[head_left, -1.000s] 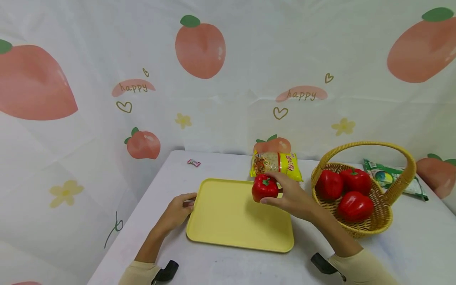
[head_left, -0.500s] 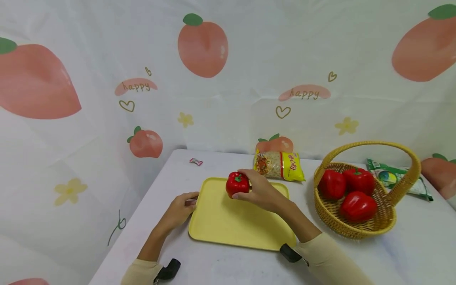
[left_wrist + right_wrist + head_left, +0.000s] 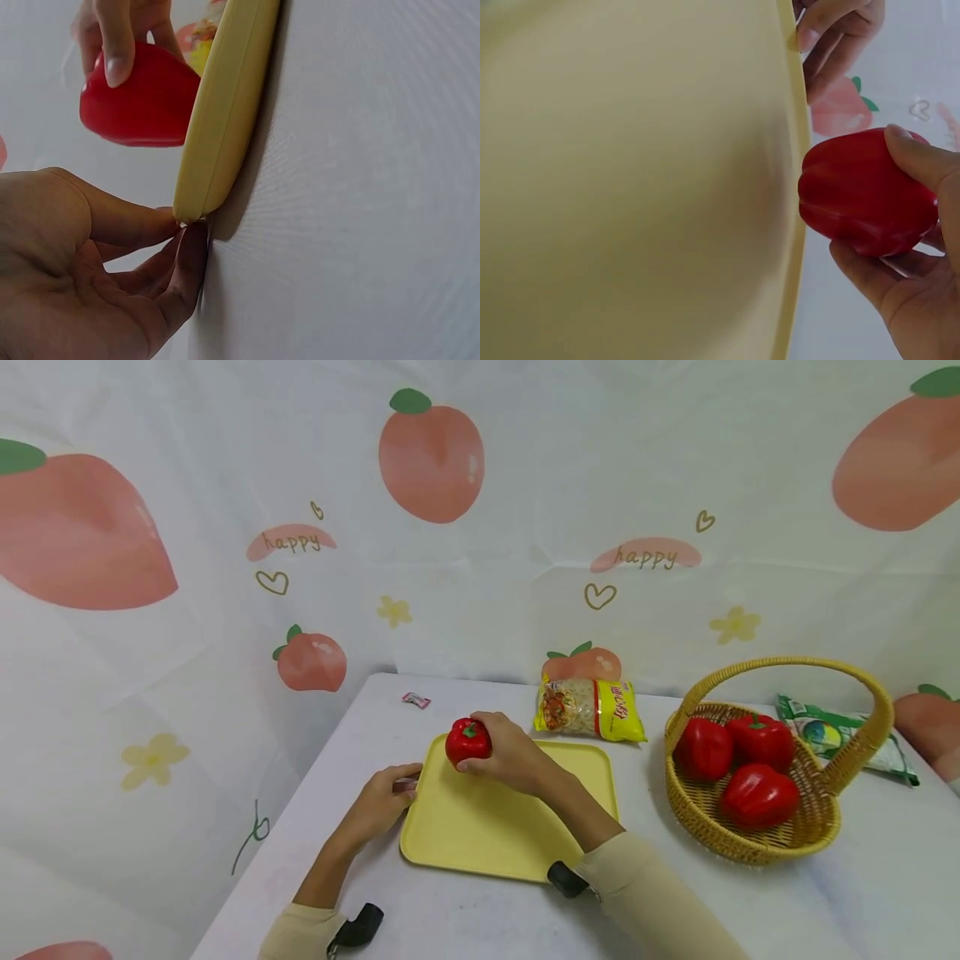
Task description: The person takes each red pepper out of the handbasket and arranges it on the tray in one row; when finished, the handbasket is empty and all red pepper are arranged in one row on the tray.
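Observation:
My right hand [image 3: 513, 756] grips a red bell pepper [image 3: 467, 745] with its green stem end up, above the far left part of a yellow tray [image 3: 480, 835]. In the right wrist view, thumb and fingers lie on opposite sides of the bell pepper [image 3: 866, 195], and a gap shows between it and the tray. At the tray's left edge is my left hand [image 3: 377, 806]. The left wrist view shows that hand [image 3: 105, 262] pinching the tray's rim [image 3: 217, 142] between thumb and fingers.
Right of the tray stands a wicker basket [image 3: 678, 793] with a tall handle, holding three red bell peppers [image 3: 761, 797]. Behind lie a yellow food packet [image 3: 588, 710], a green-and-white packet [image 3: 840, 735] and a small pink wrapped candy [image 3: 416, 700]. A printed cloth hangs behind the table.
My right hand has carried the bell pepper leftward across the tray, from its right side to the far left corner. The left hand has stayed at the tray's left edge.

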`<state>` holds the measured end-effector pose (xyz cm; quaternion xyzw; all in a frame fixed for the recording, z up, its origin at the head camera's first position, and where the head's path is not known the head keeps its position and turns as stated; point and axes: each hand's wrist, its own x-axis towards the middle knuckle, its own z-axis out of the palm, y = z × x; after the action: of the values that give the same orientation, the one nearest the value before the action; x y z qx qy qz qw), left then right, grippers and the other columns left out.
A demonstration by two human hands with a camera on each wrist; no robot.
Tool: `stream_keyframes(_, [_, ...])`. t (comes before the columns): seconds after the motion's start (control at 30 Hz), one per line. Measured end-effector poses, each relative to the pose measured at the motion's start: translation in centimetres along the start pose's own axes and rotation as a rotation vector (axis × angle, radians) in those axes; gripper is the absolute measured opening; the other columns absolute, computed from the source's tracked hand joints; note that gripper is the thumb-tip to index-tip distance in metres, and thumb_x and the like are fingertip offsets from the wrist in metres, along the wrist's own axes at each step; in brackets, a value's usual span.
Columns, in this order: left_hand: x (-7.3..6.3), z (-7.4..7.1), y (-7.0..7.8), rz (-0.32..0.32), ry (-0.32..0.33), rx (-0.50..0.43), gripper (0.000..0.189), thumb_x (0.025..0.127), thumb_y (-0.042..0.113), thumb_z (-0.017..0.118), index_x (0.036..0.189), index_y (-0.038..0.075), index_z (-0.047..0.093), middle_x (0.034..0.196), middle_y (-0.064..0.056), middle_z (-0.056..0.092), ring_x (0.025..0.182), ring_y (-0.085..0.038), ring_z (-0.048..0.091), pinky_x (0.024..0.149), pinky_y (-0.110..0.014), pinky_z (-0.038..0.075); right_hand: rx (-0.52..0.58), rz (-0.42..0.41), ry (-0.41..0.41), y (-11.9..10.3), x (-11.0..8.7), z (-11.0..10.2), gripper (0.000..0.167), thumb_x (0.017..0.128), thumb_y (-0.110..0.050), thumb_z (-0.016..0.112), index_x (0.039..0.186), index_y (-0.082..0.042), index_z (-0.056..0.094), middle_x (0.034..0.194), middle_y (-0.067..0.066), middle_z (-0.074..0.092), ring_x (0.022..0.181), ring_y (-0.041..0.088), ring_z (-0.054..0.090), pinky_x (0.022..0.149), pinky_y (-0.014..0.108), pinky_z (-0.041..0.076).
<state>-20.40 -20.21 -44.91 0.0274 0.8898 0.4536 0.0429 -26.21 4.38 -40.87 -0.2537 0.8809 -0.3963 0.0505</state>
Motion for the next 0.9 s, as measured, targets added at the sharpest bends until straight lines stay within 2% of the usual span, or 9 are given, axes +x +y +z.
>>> stream_keyframes(0.5, [-0.07, 0.03, -0.01, 0.002, -0.004, -0.011, 0.044, 0.103, -0.004, 0.058, 0.146, -0.006, 0.058, 0.146, -0.023, 0.062, 0.13, -0.037, 0.064, 0.106, -0.047, 0.057, -0.013, 0.062, -0.03, 0.09, 0.72, 0.95, 0.081, 0.093, -0.035, 0.082, 0.155, -0.001, 0.044, 0.151, 0.017, 0.052, 0.134, 0.032, 0.055, 0.109, 0.048, 0.055])
stream_keyframes(0.9, [-0.13, 0.06, 0.16, 0.001, 0.004, 0.008, 0.043, 0.102, -0.005, 0.059, 0.146, -0.006, 0.059, 0.145, -0.023, 0.062, 0.128, -0.037, 0.065, 0.105, -0.047, 0.057, -0.009, 0.034, -0.046, 0.01, 0.58, 0.71, 0.084, 0.09, -0.029, 0.086, 0.154, 0.002, 0.041, 0.147, 0.018, 0.053, 0.133, 0.031, 0.055, 0.11, 0.047, 0.055])
